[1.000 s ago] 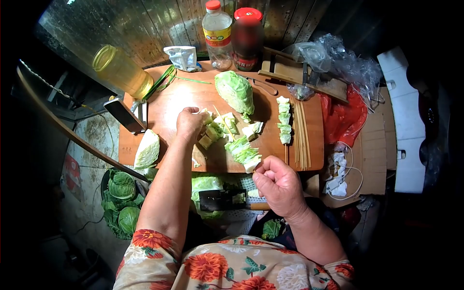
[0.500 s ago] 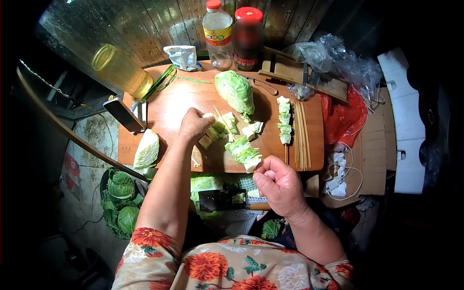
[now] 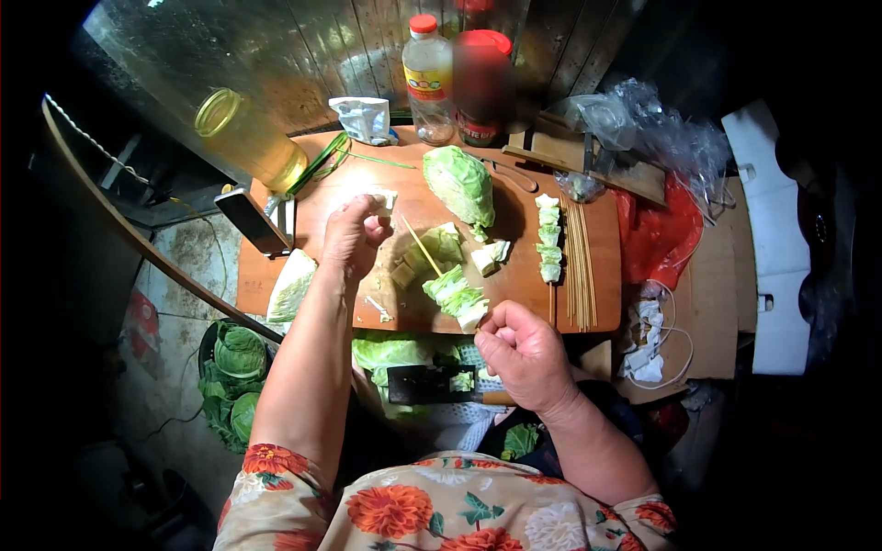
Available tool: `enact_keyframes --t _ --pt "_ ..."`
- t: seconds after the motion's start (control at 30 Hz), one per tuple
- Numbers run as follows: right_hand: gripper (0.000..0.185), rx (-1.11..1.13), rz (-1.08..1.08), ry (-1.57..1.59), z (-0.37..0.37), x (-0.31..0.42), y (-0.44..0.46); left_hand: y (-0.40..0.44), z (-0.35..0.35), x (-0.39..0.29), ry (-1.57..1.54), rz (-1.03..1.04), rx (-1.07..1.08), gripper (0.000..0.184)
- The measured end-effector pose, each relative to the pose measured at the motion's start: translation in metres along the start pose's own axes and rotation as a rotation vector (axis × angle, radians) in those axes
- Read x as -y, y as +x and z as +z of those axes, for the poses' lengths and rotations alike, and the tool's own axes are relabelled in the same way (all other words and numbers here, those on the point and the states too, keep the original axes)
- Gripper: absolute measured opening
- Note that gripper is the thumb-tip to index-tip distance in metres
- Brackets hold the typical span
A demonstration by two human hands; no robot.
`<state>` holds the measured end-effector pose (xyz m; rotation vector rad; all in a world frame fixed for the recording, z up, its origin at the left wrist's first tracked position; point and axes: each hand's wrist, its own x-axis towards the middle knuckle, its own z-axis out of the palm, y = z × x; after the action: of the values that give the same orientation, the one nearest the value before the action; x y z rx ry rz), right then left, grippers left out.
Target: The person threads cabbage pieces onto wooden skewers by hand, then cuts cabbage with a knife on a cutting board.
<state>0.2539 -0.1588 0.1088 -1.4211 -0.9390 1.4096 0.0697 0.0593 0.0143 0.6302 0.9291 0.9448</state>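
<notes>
My left hand (image 3: pixel 351 235) is pinched round a small pale cabbage piece (image 3: pixel 386 199) above the cutting board (image 3: pixel 322 197). My right hand (image 3: pixel 527 354) grips the lower end of a bamboo skewer (image 3: pixel 422 242), which slants up to the left over the board's front edge. Several cabbage pieces (image 3: pixel 454 294) are threaded close together on its lower part; the pointed end is bare. Between the hands lie cut cabbage pieces (image 3: pixel 432 248) and, further right, another small stack (image 3: pixel 490 257). A large cabbage chunk (image 3: pixel 457 186) rests behind them.
A loaded cabbage skewer (image 3: pixel 548 241) lies beside bare skewers (image 3: pixel 579 266) at right. A cabbage wedge (image 3: pixel 292 286) and a phone (image 3: pixel 250 221) are at left. Bottles (image 3: pixel 428 83) and a yellowish jar (image 3: pixel 257 151) stand behind. A cleaver (image 3: pixel 424 386) lies below the board's front edge.
My left hand has lifted a cabbage piece off the cut pile and turned upward. My right hand still holds the loaded skewer, nearly in place. The whole view has shifted slightly.
</notes>
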Motion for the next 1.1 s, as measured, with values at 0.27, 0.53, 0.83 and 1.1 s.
enact_keyframes --t 0.27,0.53,0.83,1.1 --pt "0.005 0.046 -0.029 0.055 0.017 0.009 -0.001 -0.031 0.017 -0.016 -0.224 0.087 0.064 0.027" --pt "0.007 0.010 -0.018 0.061 0.025 0.010 -0.002 -0.057 0.023 -0.034 -0.274 0.150 0.077 0.044" --pt "0.007 -0.006 -0.062 0.034 0.026 0.008 -0.003 -0.059 0.024 -0.037 -0.316 0.165 0.059 0.041" --pt "0.006 -0.010 -0.056 0.054 0.026 0.010 -0.003 -0.066 0.032 -0.040 -0.181 0.184 0.062 0.044"
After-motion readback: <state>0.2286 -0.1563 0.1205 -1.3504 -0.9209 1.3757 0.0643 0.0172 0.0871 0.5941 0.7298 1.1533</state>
